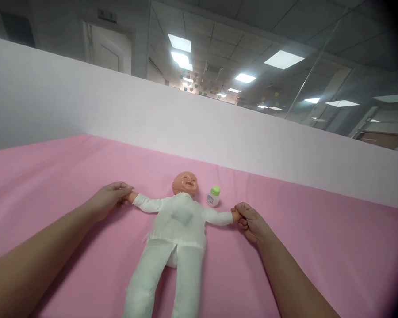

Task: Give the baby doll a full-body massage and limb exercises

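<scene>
A baby doll (179,225) in white clothes lies face up, its arms stretched out to both sides. My left hand (114,196) is closed on the doll's hand at the left of the view. On the other side, my right hand (250,221) grips the doll's other hand between thumb and fingers. A small bottle (213,197) with a green cap and a pale label stands beside the doll's head, above the arm that my right hand holds. A grey smudge marks the front of the doll's top. The doll's feet are cut off by the lower edge of the view.
Under the doll spreads a pink sheet (86,176) with a few creases. A low white wall (146,119) runs along its far side. Beyond that are glass panels (268,97), a white door (111,53) and lit ceiling lamps.
</scene>
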`<state>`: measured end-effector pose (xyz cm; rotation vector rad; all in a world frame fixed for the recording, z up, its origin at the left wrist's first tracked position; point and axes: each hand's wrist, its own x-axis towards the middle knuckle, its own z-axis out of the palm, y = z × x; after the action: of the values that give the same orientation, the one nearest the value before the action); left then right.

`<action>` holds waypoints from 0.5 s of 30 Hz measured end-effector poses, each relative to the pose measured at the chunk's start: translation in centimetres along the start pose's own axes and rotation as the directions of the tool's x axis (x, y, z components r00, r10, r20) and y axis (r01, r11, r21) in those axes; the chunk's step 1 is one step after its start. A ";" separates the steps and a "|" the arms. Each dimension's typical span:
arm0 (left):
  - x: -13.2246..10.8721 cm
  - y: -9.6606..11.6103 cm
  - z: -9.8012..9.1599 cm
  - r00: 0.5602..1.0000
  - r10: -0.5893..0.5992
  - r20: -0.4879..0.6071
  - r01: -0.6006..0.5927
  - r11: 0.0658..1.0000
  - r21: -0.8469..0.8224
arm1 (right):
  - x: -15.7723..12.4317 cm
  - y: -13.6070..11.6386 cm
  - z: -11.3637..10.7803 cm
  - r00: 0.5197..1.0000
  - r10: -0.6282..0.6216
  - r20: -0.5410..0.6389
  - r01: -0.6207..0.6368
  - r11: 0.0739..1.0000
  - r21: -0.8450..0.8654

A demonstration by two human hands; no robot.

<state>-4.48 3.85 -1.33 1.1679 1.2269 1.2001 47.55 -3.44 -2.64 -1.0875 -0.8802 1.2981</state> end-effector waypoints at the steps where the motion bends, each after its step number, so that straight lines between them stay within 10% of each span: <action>1: 0.0 -0.1 0.0 1.000 0.000 -0.007 0.000 1.000 -0.011 | 0.1 0.1 0.0 1.000 -0.004 -0.013 0.004 1.000 -0.001; 15: -0.3 0.5 0.6 0.998 -0.005 -0.060 -0.002 0.995 -0.104 | -0.1 -0.3 -1.2 0.997 0.067 0.047 -0.064 0.996 -0.061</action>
<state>-3.89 3.54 -0.86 1.0612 1.1953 1.2904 48.77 -3.68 -2.73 -1.1432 -0.9308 1.3650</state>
